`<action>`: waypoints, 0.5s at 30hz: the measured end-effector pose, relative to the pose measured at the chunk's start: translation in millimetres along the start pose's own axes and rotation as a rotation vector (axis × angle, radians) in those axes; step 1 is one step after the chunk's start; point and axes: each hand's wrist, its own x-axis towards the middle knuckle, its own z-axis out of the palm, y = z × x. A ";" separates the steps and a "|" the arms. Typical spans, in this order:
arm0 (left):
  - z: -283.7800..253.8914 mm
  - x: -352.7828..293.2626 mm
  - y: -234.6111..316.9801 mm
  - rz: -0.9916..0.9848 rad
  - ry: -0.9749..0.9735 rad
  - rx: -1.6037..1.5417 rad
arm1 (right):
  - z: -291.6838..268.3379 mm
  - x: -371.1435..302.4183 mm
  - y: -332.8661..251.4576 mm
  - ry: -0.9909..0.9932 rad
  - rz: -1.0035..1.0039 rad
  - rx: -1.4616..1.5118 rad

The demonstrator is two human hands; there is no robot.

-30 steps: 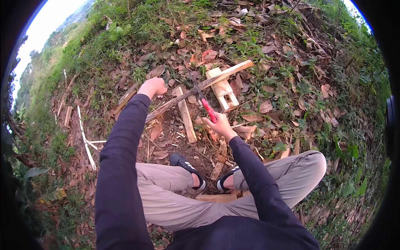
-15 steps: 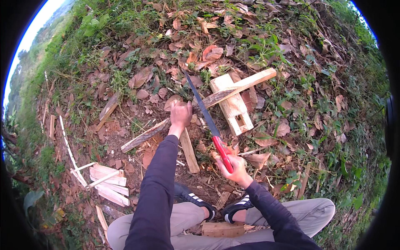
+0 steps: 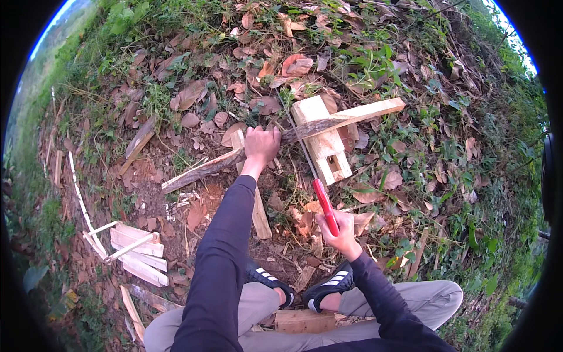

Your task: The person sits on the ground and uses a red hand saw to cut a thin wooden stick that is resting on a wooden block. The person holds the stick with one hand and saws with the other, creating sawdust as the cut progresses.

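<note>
My left hand (image 3: 261, 146) is closed around a long bark-edged wooden strip (image 3: 369, 111), pressing down near its middle. The strip lies slanted, its right part resting across a pale wooden block (image 3: 329, 145) that has a square hole near its near end. In my right hand (image 3: 342, 233) is a handsaw (image 3: 325, 205), gripped by its red handle. Its thin blade, seen nearly edge-on, crosses the strip between my left hand and the block. Whether the teeth have cut in cannot be made out. Another wooden strip (image 3: 259, 212) passes beneath, below my left hand.
Several cut pale boards (image 3: 139, 252) lie at the lower left beside thin sticks (image 3: 82, 199). A short plank (image 3: 138, 145) lies at the left. One wood chunk (image 3: 305, 321) sits between my legs, near my shoes (image 3: 331, 286). Dry leaves and green plants cover the ground.
The saw blade has turned from showing its flat side to nearly edge-on, closer to the block. The bark-edged strip has shifted a little rightward over the block. Both hands keep their grips.
</note>
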 end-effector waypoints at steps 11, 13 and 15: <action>-4.0 13.5 11.8 -0.339 -0.236 -0.193 | -11.7 11.6 -23.8 -0.197 0.052 0.075; -7.9 19.5 12.5 -0.383 -0.284 -0.217 | -13.9 7.7 -11.0 -0.155 -0.014 0.045; -12.9 22.5 24.8 -0.435 -0.336 -0.253 | -9.9 0.5 9.4 -0.028 0.004 0.024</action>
